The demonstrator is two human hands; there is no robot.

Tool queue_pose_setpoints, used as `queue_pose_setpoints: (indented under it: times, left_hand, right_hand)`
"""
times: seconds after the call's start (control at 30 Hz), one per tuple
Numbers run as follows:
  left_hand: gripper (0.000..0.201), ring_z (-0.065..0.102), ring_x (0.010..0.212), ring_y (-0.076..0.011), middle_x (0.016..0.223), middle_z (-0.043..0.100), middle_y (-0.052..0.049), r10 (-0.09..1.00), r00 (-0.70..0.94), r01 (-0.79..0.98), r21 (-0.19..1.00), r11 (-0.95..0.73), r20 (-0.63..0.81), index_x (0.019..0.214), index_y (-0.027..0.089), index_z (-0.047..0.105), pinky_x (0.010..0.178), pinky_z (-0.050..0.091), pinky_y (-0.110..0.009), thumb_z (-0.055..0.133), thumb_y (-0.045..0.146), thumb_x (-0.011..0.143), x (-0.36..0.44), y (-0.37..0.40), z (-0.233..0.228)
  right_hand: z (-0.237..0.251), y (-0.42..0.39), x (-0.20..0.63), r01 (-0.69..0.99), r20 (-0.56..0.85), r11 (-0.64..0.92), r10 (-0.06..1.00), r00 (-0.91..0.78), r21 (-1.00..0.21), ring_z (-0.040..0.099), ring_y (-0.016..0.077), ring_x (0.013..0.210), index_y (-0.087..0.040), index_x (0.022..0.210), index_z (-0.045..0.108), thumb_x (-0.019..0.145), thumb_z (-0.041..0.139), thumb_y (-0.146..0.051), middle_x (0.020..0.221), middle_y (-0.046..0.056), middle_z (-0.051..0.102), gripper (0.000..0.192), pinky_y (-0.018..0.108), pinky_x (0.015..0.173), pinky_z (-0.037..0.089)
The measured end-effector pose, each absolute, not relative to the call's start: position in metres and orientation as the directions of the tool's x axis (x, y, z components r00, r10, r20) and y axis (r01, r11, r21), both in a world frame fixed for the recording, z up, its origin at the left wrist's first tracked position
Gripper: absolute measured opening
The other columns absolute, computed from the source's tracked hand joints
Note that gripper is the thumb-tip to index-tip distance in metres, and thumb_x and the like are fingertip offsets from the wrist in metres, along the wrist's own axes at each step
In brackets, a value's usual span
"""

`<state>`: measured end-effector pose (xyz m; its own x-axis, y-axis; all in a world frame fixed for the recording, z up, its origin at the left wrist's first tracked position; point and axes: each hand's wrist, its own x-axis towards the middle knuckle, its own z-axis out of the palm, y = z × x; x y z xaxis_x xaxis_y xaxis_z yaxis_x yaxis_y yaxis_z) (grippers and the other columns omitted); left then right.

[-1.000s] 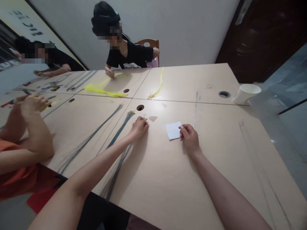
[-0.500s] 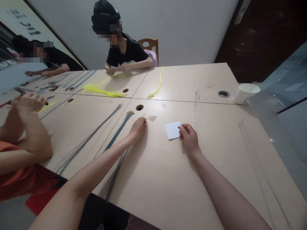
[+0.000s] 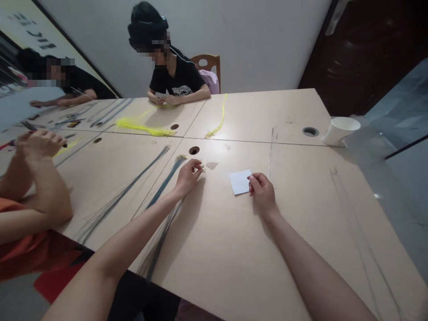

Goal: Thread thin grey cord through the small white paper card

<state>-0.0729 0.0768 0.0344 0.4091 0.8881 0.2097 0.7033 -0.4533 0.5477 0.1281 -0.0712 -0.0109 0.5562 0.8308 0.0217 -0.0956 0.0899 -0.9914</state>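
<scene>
Left hand: the left hand (image 3: pixel 187 175) rests on the desk (image 3: pixel 234 249), its grip pinched together on the small gold-tipped ends (image 3: pixel 199 166) of thin cords, just right of the round hole (image 3: pixel 194 150)
Right hand: the right hand (image 3: pixel 262 192) has its grip closed on the right edge of a white paper square (image 3: pixel 240 182), thumb and fingertips clamped on it
Paper: lies flat on the desk between the two hands
Cords: a dark blue cord bundle (image 3: pixel 163 183) runs under the left forearm toward the near edge
Beside: a clear ruler (image 3: pixel 273 151) lies just right of the paper; a white paper cup (image 3: pixel 340 130) lies tipped at the far right edge
Others: yellow cords (image 3: pixel 147 128) lie before a seated person (image 3: pixel 174 76); another person's hands (image 3: pixel 36 142) are at the left
</scene>
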Motion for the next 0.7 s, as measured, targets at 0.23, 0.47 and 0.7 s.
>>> queue_pose_setpoints:
  times: [0.23,0.47,0.7]
  left_hand:
    - [0.031,0.056,0.070,-0.0143,0.080,0.066,-0.004,0.931,0.326,0.605,0.721,-0.338,0.163,0.095,0.017,0.055,0.064,0.039,-0.025,0.064,0.033,0.070,-0.078,0.060,0.055]
    - [0.032,0.058,0.071,-0.0148,0.079,0.068,-0.002,0.915,0.382,0.545,0.767,-0.338,0.131,0.098,0.020,0.054,0.065,0.040,-0.026,0.063,0.037,0.072,-0.088,0.016,0.061]
    - [0.031,0.055,0.071,-0.0144,0.078,0.070,0.001,0.871,0.477,0.529,0.754,-0.389,0.115,0.099,0.022,0.052,0.069,0.041,-0.028,0.062,0.036,0.073,-0.088,-0.020,0.063]
  right_hand:
    - [-0.011,-0.073,0.124,0.013,0.089,0.097,0.830,0.551,-0.995,0.043,0.0091,0.043,-0.019,0.076,0.054,0.082,0.050,-0.033,0.051,-0.006,0.046,0.017,0.023,0.045,0.035]
    - [0.001,-0.088,0.103,0.386,0.384,0.234,0.843,0.377,-0.892,0.047,0.0104,0.053,-0.019,0.077,0.057,0.082,0.052,-0.028,0.060,-0.002,0.053,0.011,0.024,0.052,0.037]
    - [0.008,-0.096,0.083,0.386,0.444,0.341,0.870,0.217,-0.857,0.054,0.0123,0.061,-0.022,0.095,0.060,0.083,0.051,-0.027,0.079,0.002,0.061,0.016,0.025,0.054,0.042]
